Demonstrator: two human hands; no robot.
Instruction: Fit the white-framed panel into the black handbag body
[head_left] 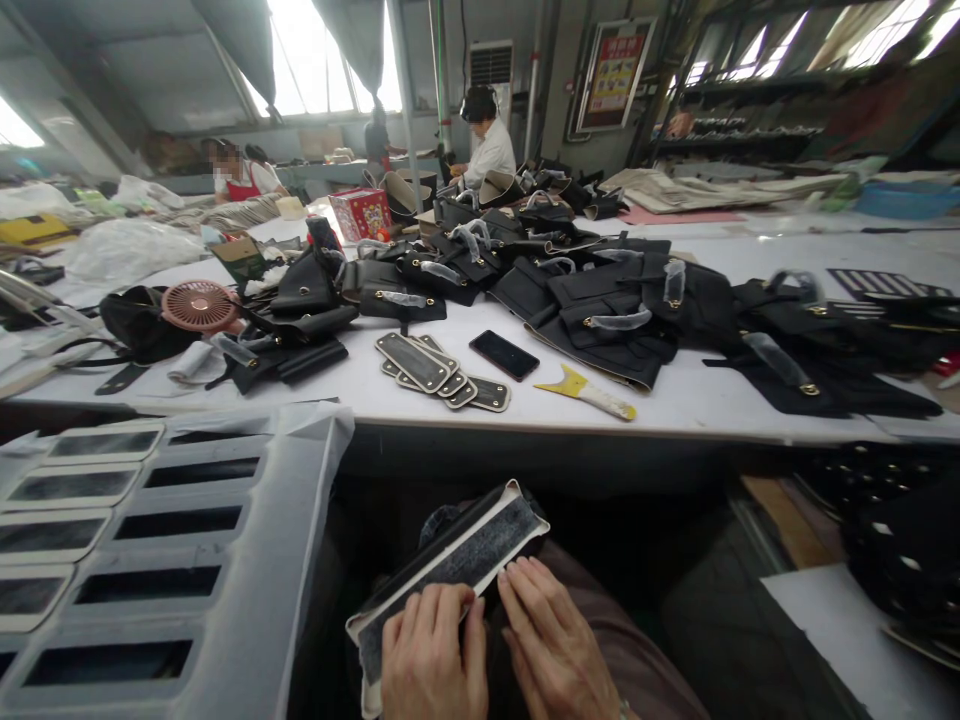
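A long dark piece with a pale raised rim (480,550) lies slanted over my lap, its far end up and to the right. My left hand (435,655) is closed over the lower part of this piece, fingertips curled onto its near edge. Beside it, my right hand (551,640) rests its outstretched fingers along the near rim, right of the left hand. Whatever lies beneath the piece is dark and mostly hidden.
On the white table (675,415) are stacked riveted strips (420,362), a phone (504,354), a yellow tool (585,390), black bags (600,300) and a pink fan (199,305). A slotted rack (262,560) stands at left. Two people work farther back.
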